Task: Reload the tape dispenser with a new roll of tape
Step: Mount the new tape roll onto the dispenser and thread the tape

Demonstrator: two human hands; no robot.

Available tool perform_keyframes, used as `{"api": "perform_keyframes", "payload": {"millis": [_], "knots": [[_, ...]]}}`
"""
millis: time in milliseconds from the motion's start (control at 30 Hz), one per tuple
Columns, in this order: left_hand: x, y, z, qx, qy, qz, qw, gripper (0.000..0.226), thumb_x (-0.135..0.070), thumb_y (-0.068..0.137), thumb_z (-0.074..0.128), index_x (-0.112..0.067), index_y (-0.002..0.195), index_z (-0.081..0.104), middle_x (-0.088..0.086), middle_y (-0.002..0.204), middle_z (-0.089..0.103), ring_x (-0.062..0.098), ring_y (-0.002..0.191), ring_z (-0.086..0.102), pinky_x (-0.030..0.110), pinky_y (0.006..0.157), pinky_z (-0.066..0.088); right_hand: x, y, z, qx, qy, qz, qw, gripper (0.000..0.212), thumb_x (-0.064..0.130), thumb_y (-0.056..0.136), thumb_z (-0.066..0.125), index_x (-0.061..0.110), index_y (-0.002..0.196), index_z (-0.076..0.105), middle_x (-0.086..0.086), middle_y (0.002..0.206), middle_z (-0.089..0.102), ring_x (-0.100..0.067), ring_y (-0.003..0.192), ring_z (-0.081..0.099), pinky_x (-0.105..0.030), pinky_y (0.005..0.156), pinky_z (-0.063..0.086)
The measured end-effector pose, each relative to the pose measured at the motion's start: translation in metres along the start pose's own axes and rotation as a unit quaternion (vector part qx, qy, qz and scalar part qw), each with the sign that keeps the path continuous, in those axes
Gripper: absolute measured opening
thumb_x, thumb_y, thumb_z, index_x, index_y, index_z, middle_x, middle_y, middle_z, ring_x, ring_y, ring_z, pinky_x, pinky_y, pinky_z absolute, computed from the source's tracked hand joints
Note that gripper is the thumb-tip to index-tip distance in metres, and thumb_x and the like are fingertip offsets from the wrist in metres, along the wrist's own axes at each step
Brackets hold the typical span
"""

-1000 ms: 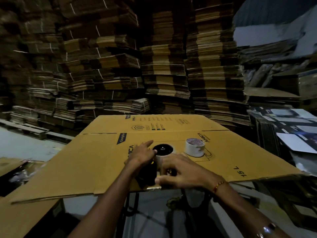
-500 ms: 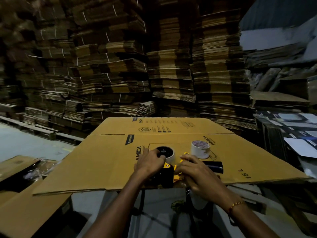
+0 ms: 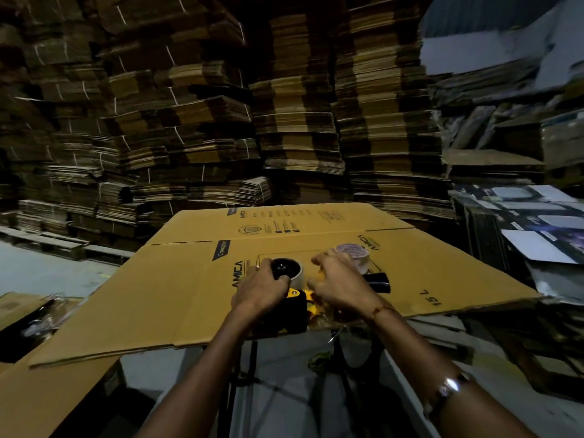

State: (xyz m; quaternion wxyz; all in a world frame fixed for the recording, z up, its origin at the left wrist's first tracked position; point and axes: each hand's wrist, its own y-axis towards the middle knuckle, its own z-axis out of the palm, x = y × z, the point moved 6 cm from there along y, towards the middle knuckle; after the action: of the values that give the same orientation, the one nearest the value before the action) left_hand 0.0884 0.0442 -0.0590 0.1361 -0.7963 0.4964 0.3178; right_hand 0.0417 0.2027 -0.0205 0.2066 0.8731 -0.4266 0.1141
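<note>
A black and yellow tape dispenser (image 3: 297, 306) lies on a flattened cardboard box (image 3: 177, 298) near its front edge. A white tape roll (image 3: 295, 275) sits on the dispenser's black hub. My left hand (image 3: 260, 287) grips the dispenser over the hub. My right hand (image 3: 339, 287) rests on the dispenser's right side, fingers curled by the yellow part; what they pinch is hidden. The dispenser's black handle (image 3: 377, 281) sticks out to the right. A second tape roll (image 3: 354, 257) stands on the cardboard just beyond my right hand.
Tall stacks of flattened cartons (image 3: 284, 121) fill the background. Printed sheets (image 3: 534, 222) lie piled at the right. More cardboard (image 3: 47, 396) lies at the lower left, and the bare floor (image 3: 284, 390) shows below the box edge.
My right hand has moved forward along the dispenser toward the standing roll. My left hand has kept its grip at the hub. The view has tilted up a little.
</note>
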Motion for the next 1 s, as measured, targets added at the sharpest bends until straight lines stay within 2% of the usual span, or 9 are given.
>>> {"api": "perform_keyframes", "payload": {"millis": [100,167,267,400,567,867,1000], "knots": [[0.002,0.000,0.000,-0.011,-0.003,-0.005,1.000,0.053,-0.047,0.086,0.048,-0.025,0.135,0.046,0.011,0.135,0.054,0.034,0.117,0.056,0.051,0.096,0.051,0.004,0.017,0.018,0.066,-0.041,0.019,0.997,0.049,0.046,0.090,0.066,0.010,0.123,0.061,-0.012,0.133,0.054,-0.036,0.129,0.044,-0.045,0.102,0.045],[0.003,-0.002,0.000,-0.016,-0.008,-0.008,1.000,0.055,-0.048,0.084,0.046,-0.026,0.134,0.047,0.012,0.136,0.053,0.035,0.118,0.054,0.052,0.097,0.050,0.005,0.024,0.023,0.076,-0.060,0.024,0.995,0.040,0.042,0.090,0.068,0.011,0.115,0.064,-0.013,0.128,0.058,-0.037,0.126,0.046,-0.044,0.097,0.045],[0.003,-0.003,0.000,-0.023,-0.011,-0.015,1.000,0.050,-0.046,0.089,0.048,-0.027,0.135,0.048,0.014,0.139,0.048,0.037,0.124,0.051,0.054,0.101,0.048,0.004,0.026,0.026,0.087,-0.075,0.039,0.993,0.045,0.041,0.091,0.069,0.010,0.123,0.063,-0.012,0.134,0.054,-0.037,0.129,0.042,-0.042,0.099,0.042],[0.001,-0.007,0.001,-0.028,-0.008,-0.024,0.999,0.047,-0.046,0.094,0.048,-0.024,0.136,0.050,0.014,0.142,0.038,0.039,0.130,0.045,0.054,0.105,0.045,0.004,0.020,0.023,0.045,-0.060,0.042,0.996,0.041,0.040,0.092,0.069,0.011,0.119,0.066,-0.009,0.135,0.052,-0.036,0.129,0.039,-0.041,0.098,0.041],[-0.001,-0.014,-0.002,-0.043,0.006,-0.022,0.999,0.046,-0.046,0.095,0.046,-0.023,0.135,0.052,0.015,0.142,0.038,0.039,0.132,0.043,0.053,0.106,0.044,0.004,0.012,0.023,-0.013,-0.068,0.023,0.997,0.036,0.043,0.092,0.069,0.011,0.107,0.070,-0.008,0.129,0.057,-0.036,0.124,0.042,-0.045,0.098,0.044],[-0.001,-0.020,-0.004,-0.043,0.005,-0.019,0.999,0.046,-0.047,0.094,0.046,-0.027,0.135,0.052,0.015,0.143,0.040,0.038,0.133,0.042,0.056,0.105,0.043,0.006,0.010,0.023,-0.041,-0.086,0.012,0.995,0.031,0.036,0.094,0.068,0.010,0.109,0.070,-0.009,0.125,0.060,-0.036,0.121,0.047,-0.044,0.096,0.044],[0.000,-0.021,-0.003,-0.040,0.000,-0.017,0.999,0.048,-0.048,0.093,0.045,-0.029,0.137,0.052,0.016,0.147,0.039,0.039,0.134,0.042,0.057,0.106,0.043,0.008,0.010,0.021,-0.067,-0.074,0.011,0.995,0.027,0.036,0.092,0.069,0.012,0.104,0.074,-0.009,0.116,0.068,-0.034,0.116,0.054,-0.041,0.092,0.050]]}}
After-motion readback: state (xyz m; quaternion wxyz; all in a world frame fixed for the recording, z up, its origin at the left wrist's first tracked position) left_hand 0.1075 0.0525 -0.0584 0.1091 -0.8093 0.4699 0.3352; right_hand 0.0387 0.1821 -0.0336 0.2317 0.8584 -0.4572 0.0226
